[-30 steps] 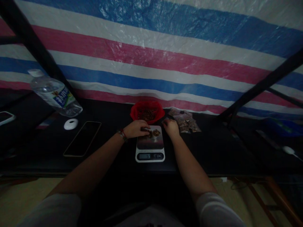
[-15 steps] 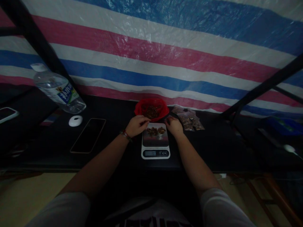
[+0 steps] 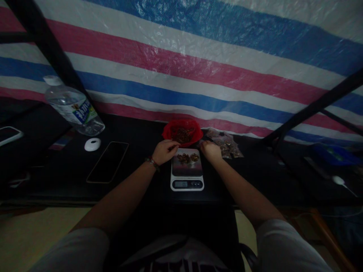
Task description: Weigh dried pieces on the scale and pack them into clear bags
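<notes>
**Dark table by a striped sheet**

You sit at a dark table (image 3: 136, 189) with a red, white and blue striped sheet (image 3: 198, 68) hanging behind it. A small scale (image 3: 187, 175) sits in front of you, with brown bits (image 3: 187, 158) piled on its far end. Your left hand (image 3: 166, 151) is curled just left of the pile; I cannot tell if it holds a bit. Your right hand (image 3: 211, 151) is curled just right of it, and its grip is hidden too. A red bowl (image 3: 182, 133) of more bits stands right behind the scale. Little bags (image 3: 227, 145) lie beside your right hand. Far left are a phone (image 3: 107, 161) and a bottle (image 3: 73, 107).
</notes>
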A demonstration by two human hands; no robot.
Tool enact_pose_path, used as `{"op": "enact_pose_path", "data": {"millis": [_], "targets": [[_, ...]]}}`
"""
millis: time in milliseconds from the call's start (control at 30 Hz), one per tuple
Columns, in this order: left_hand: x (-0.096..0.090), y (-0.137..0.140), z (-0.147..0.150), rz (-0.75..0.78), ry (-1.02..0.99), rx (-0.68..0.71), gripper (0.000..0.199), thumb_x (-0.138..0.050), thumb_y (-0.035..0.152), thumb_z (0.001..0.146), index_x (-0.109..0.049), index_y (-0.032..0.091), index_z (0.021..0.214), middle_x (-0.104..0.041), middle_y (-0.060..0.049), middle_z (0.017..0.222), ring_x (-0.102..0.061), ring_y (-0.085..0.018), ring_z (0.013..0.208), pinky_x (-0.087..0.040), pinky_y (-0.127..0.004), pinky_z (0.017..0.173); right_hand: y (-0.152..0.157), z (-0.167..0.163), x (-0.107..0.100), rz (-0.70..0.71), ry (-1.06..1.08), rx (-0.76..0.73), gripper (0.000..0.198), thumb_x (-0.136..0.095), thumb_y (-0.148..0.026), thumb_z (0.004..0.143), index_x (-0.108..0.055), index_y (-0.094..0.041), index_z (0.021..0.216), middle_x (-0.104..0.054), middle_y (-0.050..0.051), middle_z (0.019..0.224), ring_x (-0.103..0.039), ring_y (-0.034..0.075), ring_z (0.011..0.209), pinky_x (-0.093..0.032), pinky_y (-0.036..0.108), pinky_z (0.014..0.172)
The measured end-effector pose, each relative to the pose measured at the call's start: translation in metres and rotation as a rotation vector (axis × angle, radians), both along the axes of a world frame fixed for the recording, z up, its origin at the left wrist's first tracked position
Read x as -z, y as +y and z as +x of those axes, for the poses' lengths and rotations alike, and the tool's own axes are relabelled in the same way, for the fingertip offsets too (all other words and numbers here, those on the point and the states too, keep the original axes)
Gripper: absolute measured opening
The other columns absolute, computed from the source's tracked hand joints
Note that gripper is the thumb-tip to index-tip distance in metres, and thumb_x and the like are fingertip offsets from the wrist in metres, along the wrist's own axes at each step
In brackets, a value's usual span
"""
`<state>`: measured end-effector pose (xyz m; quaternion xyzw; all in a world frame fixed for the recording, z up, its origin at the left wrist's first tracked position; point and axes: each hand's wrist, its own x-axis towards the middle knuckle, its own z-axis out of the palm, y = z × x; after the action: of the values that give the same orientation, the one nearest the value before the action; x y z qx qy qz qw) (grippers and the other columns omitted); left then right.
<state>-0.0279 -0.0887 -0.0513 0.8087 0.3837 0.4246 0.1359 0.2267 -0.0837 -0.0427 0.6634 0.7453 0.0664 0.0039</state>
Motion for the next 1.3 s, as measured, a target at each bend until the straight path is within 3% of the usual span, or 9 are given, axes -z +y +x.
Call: {"op": "enact_pose_path", "data": {"millis": [200,300,400,533,667,767,867,1133,1300], "targets": [[0.002,0.0,0.0,-0.012,-0.047,-0.032,0.021,-0.052,0.026,0.085,-0.07,0.018,0.092,-0.071,-0.006,0.086,-0.064,-0.016,0.079,-0.05,-0.028,0.072,0.006,0.02,-0.016,0.084,0.196,0.134,0.028,-0.043,-0.03,0.089,-0.064,-0.018,0.103,-0.068,0.009,0.1,-0.064,0.021,0.088,-0.044,0.028,0.077],[0.002,0.0,-0.001,-0.004,-0.061,-0.053,0.021,-0.052,0.026,0.085,-0.07,0.018,0.092,-0.071,-0.006,0.086,-0.064,-0.016,0.08,-0.05,-0.029,0.073,0.004,0.028,-0.022,0.128,0.308,0.125,0.026,-0.044,-0.029,0.089,-0.065,-0.017,0.1,-0.069,0.009,0.097,-0.064,0.022,0.089,-0.045,0.029,0.078],[0.001,-0.001,-0.002,0.016,-0.087,-0.072,0.021,-0.051,0.027,0.086,-0.069,0.019,0.094,-0.069,-0.006,0.084,-0.063,-0.016,0.078,-0.05,-0.029,0.072,-0.001,0.031,-0.037,0.284,0.426,0.069,0.026,-0.043,-0.027,0.09,-0.064,-0.014,0.098,-0.068,0.011,0.098,-0.062,0.022,0.092,-0.044,0.03,0.083],[-0.003,-0.005,-0.001,0.093,-0.14,-0.114,0.025,-0.052,0.028,0.086,-0.066,0.02,0.106,-0.065,-0.007,0.097,-0.061,-0.017,0.09,-0.051,-0.032,0.079,-0.016,0.011,-0.063,0.43,0.557,-0.186,0.024,-0.043,-0.025,0.091,-0.063,-0.013,0.095,-0.067,0.011,0.094,-0.06,0.02,0.089,-0.044,0.03,0.083],[-0.008,-0.01,0.0,0.14,-0.135,-0.069,0.037,-0.056,0.031,0.084,-0.059,0.02,0.119,-0.059,-0.01,0.115,-0.058,-0.019,0.102,-0.052,-0.032,0.081,-0.028,-0.027,-0.078,0.265,0.543,-0.57,0.019,-0.045,-0.022,0.092,-0.063,-0.018,0.096,-0.065,0.007,0.098,-0.057,0.019,0.095,-0.043,0.033,0.089],[-0.01,-0.012,0.001,0.104,-0.076,0.002,0.025,-0.051,0.028,0.088,-0.066,0.02,0.106,-0.066,-0.008,0.097,-0.062,-0.016,0.087,-0.052,-0.028,0.077,-0.028,-0.05,-0.079,0.192,0.508,-0.684,0.018,-0.047,-0.021,0.091,-0.064,-0.018,0.098,-0.064,0.007,0.101,-0.055,0.019,0.098,-0.043,0.035,0.089],[-0.011,-0.011,0.0,0.052,-0.058,-0.024,0.022,-0.049,0.027,0.089,-0.069,0.02,0.093,-0.069,-0.006,0.086,-0.063,-0.015,0.079,-0.052,-0.027,0.075,-0.022,-0.066,-0.077,0.2,0.501,-0.662,0.018,-0.048,-0.021,0.09,-0.065,-0.019,0.097,-0.064,0.007,0.097,-0.053,0.021,0.097,-0.043,0.037,0.089],[-0.006,-0.008,0.004,-0.138,-0.377,-0.184,0.018,-0.057,0.034,0.083,-0.065,0.017,0.083,-0.068,-0.003,0.075,-0.063,-0.013,0.065,-0.052,-0.025,0.062,-0.025,-0.091,-0.06,0.524,0.721,-0.491,0.016,-0.053,-0.025,0.088,-0.067,-0.024,0.096,-0.061,0.007,0.108,-0.052,0.022,0.104,-0.043,0.041,0.092],[-0.01,-0.015,0.005,-0.066,-0.368,-0.174,0.02,-0.057,0.036,0.084,-0.064,0.018,0.079,-0.067,-0.003,0.076,-0.063,-0.014,0.068,-0.052,-0.027,0.065,-0.031,-0.087,-0.047,0.421,0.703,-0.646,0.018,-0.056,-0.028,0.087,-0.066,-0.02,0.1,-0.066,0.007,0.098,-0.057,0.019,0.091,-0.047,0.035,0.085]]}}
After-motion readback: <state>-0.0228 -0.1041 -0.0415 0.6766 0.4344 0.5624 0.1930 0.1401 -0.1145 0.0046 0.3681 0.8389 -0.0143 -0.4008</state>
